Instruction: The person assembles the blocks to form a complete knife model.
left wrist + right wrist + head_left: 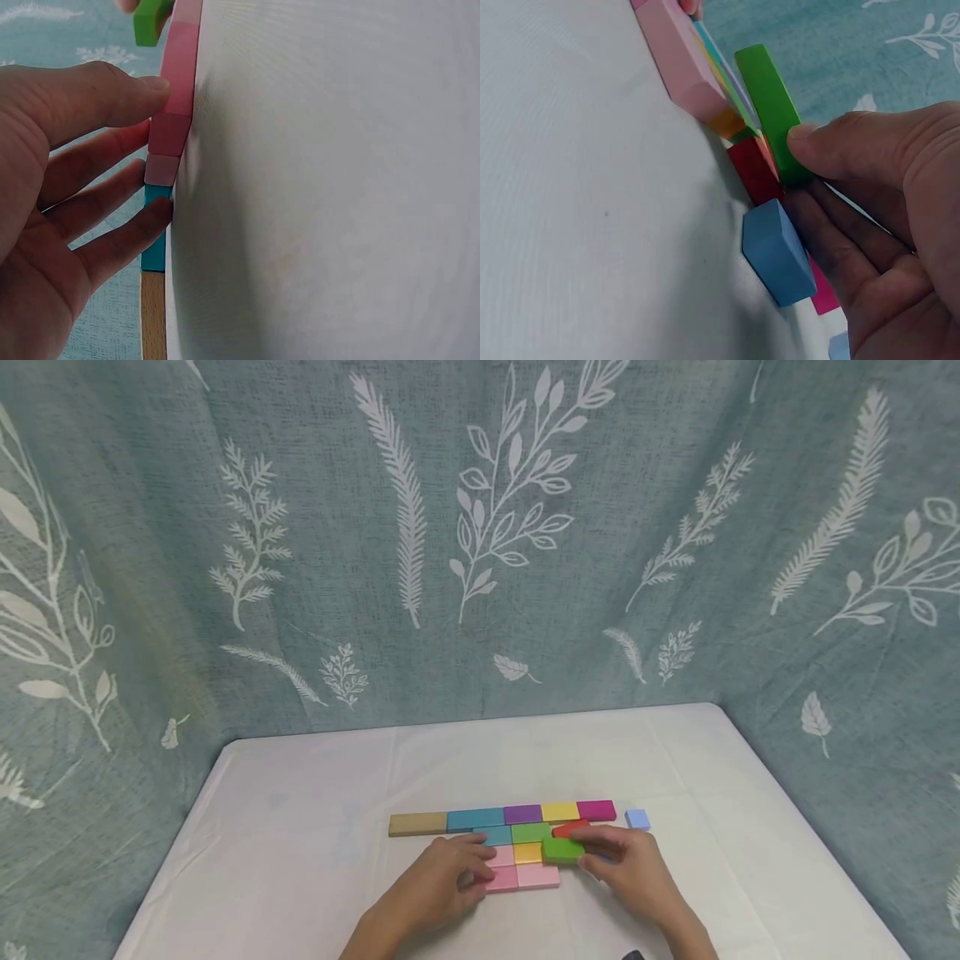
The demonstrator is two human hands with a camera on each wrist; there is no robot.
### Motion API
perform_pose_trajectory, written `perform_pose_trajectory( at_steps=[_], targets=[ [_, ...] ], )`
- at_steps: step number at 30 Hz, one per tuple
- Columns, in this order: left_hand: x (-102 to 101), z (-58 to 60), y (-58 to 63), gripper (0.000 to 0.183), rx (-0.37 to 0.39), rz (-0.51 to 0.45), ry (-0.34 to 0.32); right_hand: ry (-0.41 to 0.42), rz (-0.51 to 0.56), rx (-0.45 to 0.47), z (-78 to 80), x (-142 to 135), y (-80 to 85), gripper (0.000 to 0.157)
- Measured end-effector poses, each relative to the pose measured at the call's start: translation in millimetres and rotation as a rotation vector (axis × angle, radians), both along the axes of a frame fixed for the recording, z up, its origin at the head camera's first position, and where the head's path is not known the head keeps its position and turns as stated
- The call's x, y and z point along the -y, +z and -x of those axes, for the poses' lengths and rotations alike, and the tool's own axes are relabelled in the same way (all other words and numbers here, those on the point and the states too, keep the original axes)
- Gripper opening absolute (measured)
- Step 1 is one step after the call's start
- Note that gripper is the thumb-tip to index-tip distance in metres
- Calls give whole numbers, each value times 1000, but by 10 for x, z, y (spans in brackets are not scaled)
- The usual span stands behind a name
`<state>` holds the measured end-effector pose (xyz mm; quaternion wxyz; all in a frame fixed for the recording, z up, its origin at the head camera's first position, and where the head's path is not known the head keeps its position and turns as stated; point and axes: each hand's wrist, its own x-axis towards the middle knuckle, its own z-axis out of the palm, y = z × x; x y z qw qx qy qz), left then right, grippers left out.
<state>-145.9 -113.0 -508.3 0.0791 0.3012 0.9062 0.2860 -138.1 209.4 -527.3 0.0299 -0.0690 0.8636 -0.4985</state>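
My right hand [630,870] pinches a bright green block [562,851] between thumb and fingers, just above the right end of the block rows. A red block [570,829] lies beside those fingers. With thumb and fingers spread, my left hand [442,875] touches the left ends of the lower rows, its thumb at a deep pink block [180,82]. Those rows also hold light pink blocks [538,877], an orange-yellow block [528,853], a flat green block [531,833] and a teal block [493,836]. A blue block [776,251] sits below the right fingers in the right wrist view.
Behind runs a row of a wooden block [417,824], a long blue block [476,818], a purple block [522,814], a yellow block [560,812] and a magenta block [597,810]. A light blue block [637,819] lies right of it on the white table [300,877].
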Motion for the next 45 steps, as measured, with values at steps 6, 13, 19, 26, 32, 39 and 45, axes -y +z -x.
perform_pose_trajectory(
  at_steps=[6, 13, 19, 26, 32, 39, 45],
  targets=[
    [-15, -10, 13, 17, 24, 7, 9, -75, -81, -4, -77, -76, 21, 41],
    [-16, -23, 23, 17, 31, 26, 27, -134, -150, 14, -124, -152, 62, 43],
    [-7, -25, 21, 16, 13, 24, 20, -108, -261, 17, -99, -162, 119, 40],
    [7, -22, 21, 17, 25, 19, 25, -55, -341, -20, -25, -98, 165, 39],
    [8, -23, 18, 16, 34, 12, 24, -44, -397, -60, -11, -28, 172, 40],
    [12, -7, 25, 17, 25, 11, 22, -28, -422, -97, -7, 38, 182, 42],
    [5, -8, 31, 16, 37, 12, 24, -35, -449, -125, -5, 65, 174, 41]
  ],
)
